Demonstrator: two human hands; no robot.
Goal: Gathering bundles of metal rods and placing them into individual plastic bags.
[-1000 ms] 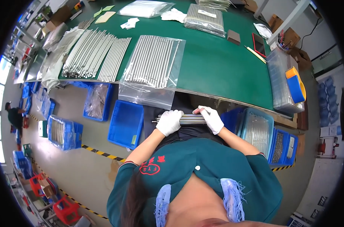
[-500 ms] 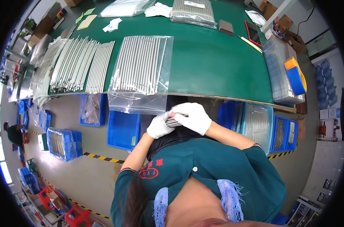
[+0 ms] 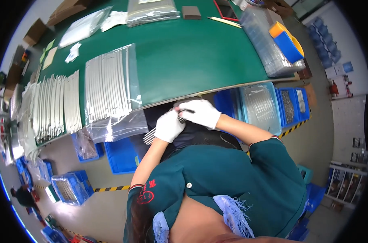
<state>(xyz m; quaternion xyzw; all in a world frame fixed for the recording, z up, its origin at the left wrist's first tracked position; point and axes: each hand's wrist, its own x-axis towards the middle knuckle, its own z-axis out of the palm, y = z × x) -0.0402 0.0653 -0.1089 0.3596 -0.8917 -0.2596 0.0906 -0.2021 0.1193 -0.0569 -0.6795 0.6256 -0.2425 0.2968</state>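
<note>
My white-gloved left hand (image 3: 169, 126) is closed round a small bundle of thin metal rods (image 3: 150, 137), just off the front edge of the table. Their ends stick out on the left of that hand, and more of them show between my hands. My right hand (image 3: 201, 113), gloved too, has its fingers closed on the bundle's other end. A row of similar rods lies on a clear plastic bag (image 3: 136, 87) on the green table (image 3: 200, 56). Left of it, more loose rods (image 3: 50, 106) lie side by side.
Clear plastic boxes (image 3: 260, 44) with blue and orange tape rolls (image 3: 288, 43) on them stand at the table's right end. At the back are a bagged bundle (image 3: 152, 11), a grey block (image 3: 191, 12) and a cutter (image 3: 224, 21). Below sit blue bins (image 3: 118, 158).
The view has turned, so the table now slants and its things sit further left. The rods now stick out beyond my left hand, where none showed before.
</note>
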